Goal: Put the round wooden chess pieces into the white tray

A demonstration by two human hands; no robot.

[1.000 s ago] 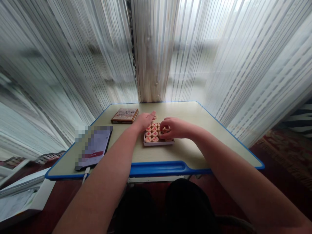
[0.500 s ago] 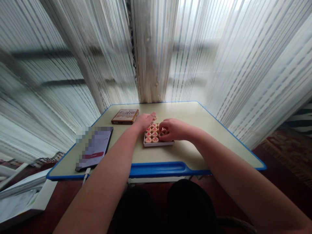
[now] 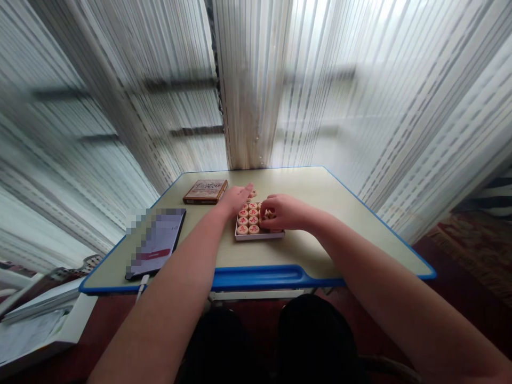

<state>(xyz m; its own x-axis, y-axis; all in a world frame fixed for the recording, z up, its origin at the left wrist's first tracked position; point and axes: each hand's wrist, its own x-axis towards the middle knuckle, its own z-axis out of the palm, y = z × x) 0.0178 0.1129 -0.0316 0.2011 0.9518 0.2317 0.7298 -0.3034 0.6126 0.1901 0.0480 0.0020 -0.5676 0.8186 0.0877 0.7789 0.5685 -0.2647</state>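
Note:
A shallow white box tray holds rows of round wooden Chinese chess pieces with red characters. My right hand reaches over the tray's right side, fingers curled down and closed around a Chinese chess piece that they mostly hide. At the tray's far left edge rests my left hand, its fingers stretched out flat. Just beyond those fingertips lie loose pieces, partly covered by the hand.
The pale table has a blue rim and a blue front groove. A brown patterned box lid lies at the back left. Nearer stands a tablet with a white cable. Sheer curtains hang behind.
The view has shifted slightly. My right hand's fingers have lowered a little at the tray's right side, and the left hand has drawn slightly left.

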